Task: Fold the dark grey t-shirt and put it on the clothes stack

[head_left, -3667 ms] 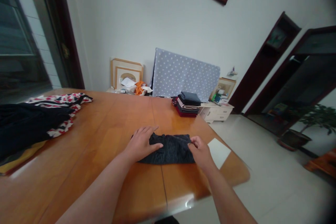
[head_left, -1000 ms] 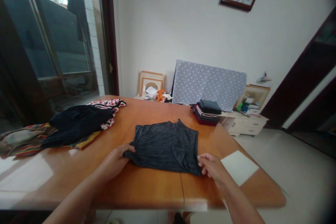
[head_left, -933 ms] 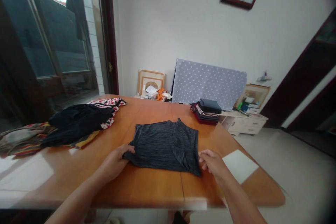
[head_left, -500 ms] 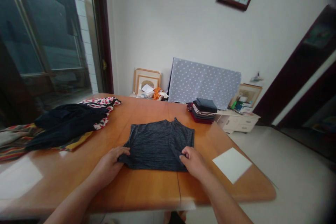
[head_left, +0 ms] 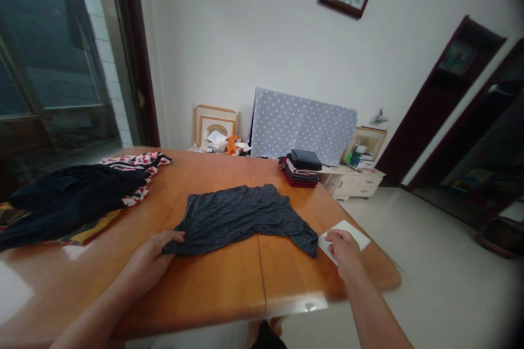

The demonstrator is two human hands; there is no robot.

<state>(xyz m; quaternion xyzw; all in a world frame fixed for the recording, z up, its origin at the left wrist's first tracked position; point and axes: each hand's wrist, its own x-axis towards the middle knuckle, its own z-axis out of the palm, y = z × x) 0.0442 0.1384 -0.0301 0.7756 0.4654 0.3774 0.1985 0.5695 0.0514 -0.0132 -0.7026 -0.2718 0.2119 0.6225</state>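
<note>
A dark grey heathered T-shirt (head_left: 229,218) lies on the wooden table in front of me, its near edge wavy and one part stretched out to the right. My left hand (head_left: 158,253) pinches its near left corner between thumb and fingers. Just right of the shirt's right tip is my right hand (head_left: 346,253), fingers curled in, a small gap between them and the cloth. Nothing shows in those fingers. Beneath and behind that hand lies a white square sheet (head_left: 356,234), partly covered by it.
At the left of the table (head_left: 213,289) lies a loose heap of clothes (head_left: 77,196), navy, floral and yellow. A folded stack of clothes (head_left: 302,168) stands near the far right edge. Beyond are a dotted cloth (head_left: 303,125) and a white low cabinet (head_left: 354,182).
My right hand has moved right and come off the shirt, whose right near part now extends outward. My left hand keeps its corner. The view has turned slightly right.
</note>
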